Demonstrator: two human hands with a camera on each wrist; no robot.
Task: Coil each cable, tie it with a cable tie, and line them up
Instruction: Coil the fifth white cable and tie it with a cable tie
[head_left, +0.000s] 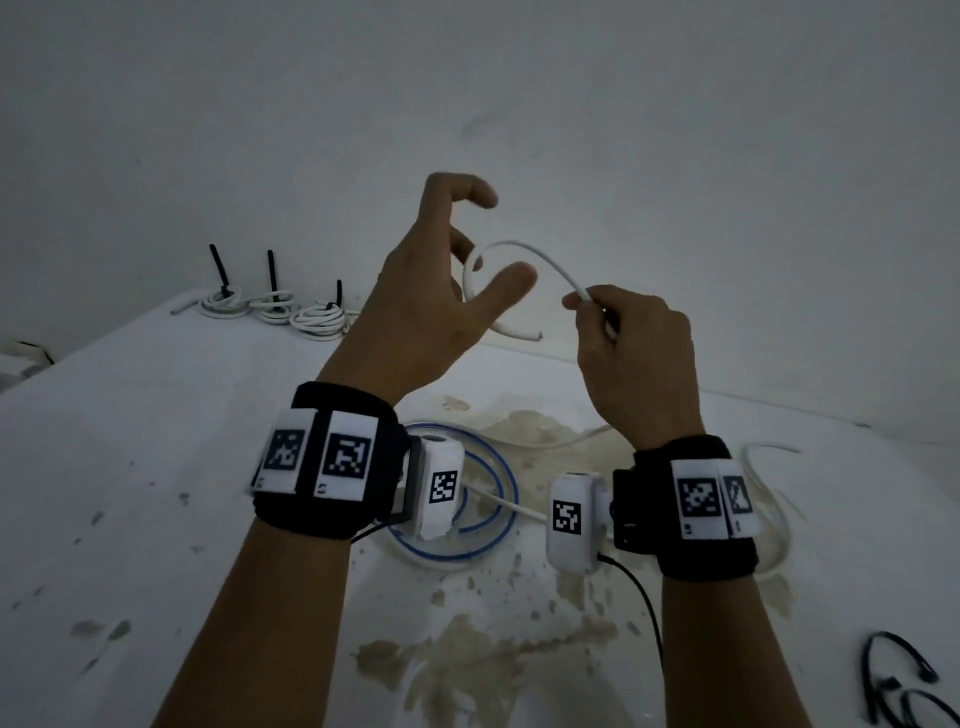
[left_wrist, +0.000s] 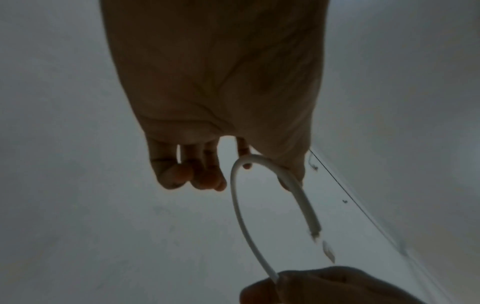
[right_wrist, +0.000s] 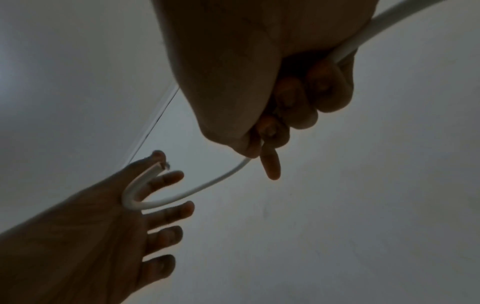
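White cable (head_left: 524, 254) pinched in right hand (head_left: 636, 358), looped over spread-fingered left hand (head_left: 431, 296), wristbands (head_left: 332, 457) with square coded markers, no readable writing

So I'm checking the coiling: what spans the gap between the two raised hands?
Only a white cable, arching from the left hand to the right hand's pinch; head view shows it.

Head cam: high, looks forward and down over both wrists onto the stained table (head_left: 156, 467) and the wall behind. Wrist cams: close under each palm, looking along the fingers. All three share the white cable (head_left: 535, 260) arc between the hands.
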